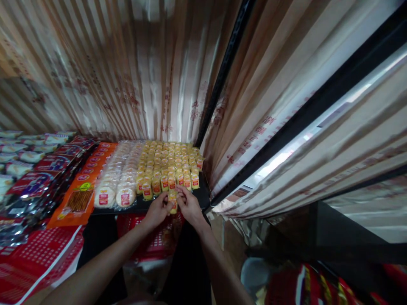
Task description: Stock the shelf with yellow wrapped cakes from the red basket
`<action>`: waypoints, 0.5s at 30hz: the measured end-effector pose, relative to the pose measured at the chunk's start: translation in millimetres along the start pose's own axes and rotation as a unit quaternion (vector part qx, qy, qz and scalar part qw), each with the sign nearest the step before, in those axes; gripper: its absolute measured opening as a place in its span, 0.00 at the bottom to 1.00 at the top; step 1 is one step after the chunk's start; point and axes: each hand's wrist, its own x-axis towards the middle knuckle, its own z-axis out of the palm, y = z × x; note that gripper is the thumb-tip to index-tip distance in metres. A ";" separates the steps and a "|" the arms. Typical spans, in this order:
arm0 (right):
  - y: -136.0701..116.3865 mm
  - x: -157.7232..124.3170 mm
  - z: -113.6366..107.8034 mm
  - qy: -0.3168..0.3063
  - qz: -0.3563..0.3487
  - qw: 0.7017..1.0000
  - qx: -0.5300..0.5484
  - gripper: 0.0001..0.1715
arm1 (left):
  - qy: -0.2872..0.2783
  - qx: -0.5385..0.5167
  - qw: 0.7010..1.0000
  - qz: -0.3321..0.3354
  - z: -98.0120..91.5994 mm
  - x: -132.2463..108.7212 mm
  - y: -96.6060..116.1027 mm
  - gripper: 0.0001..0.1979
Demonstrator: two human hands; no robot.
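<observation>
Between my two hands is a small yellow snack packet (172, 201), held upright at the front edge of a black shelf (141, 204). My left hand (160, 209) pinches its left side, and the fingers of my right hand (188, 204) close on its upper right side. Just behind stand rows of matching yellow packets (171, 161), packed side by side back to the curtain. To their left lie two rows of round white wrapped cakes (115, 196) with red labels.
An orange snack bag (78, 199) and dark red packets (38, 180) lie further left. Red baskets (47, 254) stand below, one under the shelf. Pleated curtains (143, 76) hang behind and to the right, with a black metal post (219, 84) at the corner.
</observation>
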 end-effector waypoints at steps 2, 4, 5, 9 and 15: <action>4.3 -0.7 2.6 0.054 0.001 0.998 0.016 0.21 | 0.000 0.004 1.000 -0.006 1.7 10.4 9.7 0.18; 6.9 -1.1 2.6 0.091 -0.007 0.996 0.023 0.20 | -0.002 0.013 1.000 -0.008 4.5 20.3 22.2 0.16; 7.8 -0.9 1.5 0.106 -0.011 0.994 0.020 0.19 | -0.005 0.016 1.000 -0.007 6.4 25.0 29.1 0.15; 11.8 3.4 -6.8 0.187 -0.038 0.980 -0.064 0.20 | -0.016 -0.003 1.000 0.015 18.8 44.5 54.5 0.09; 21.1 23.2 -24.0 0.295 -0.058 0.934 -0.190 0.22 | -0.009 0.038 0.998 0.059 44.8 85.6 74.3 0.07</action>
